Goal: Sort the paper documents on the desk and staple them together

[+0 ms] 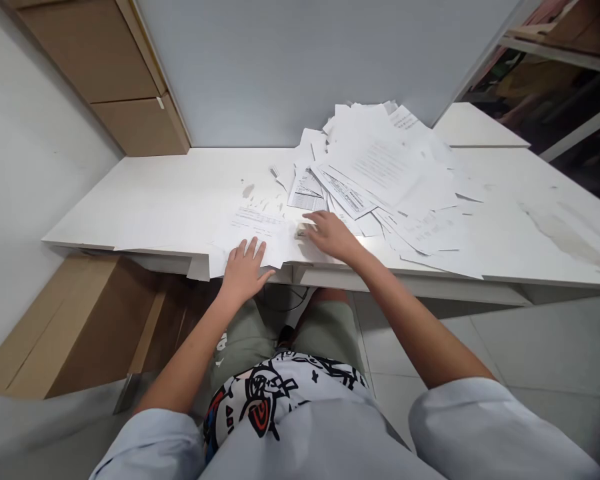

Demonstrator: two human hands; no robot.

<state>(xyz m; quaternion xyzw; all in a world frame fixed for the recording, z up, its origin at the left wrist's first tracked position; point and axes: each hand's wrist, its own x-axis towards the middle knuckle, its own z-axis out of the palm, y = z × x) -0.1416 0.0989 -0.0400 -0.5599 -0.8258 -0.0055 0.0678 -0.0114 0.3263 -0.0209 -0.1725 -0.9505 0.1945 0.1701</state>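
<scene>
My left hand [243,270] lies flat with fingers spread on a printed sheet of paper [257,227], which sticks out past the front edge of the white desk [155,193]. To its right, my right hand [327,233] is over the desk with thumb and fingers apart. Its fingertips are at a small pale block [301,231]; whether they touch it is unclear. Just beyond lie a printed form [307,190] and a folded printed sheet [345,193], at the near left side of a large messy pile of papers [385,160].
Cardboard boxes [135,123] stand at the back left, and another cardboard box [75,327] is below the desk's left end. A grey panel [300,73] rises behind the desk. Paper scraps [276,175] and stains mark the desktop. Shelves [560,73] are at the far right.
</scene>
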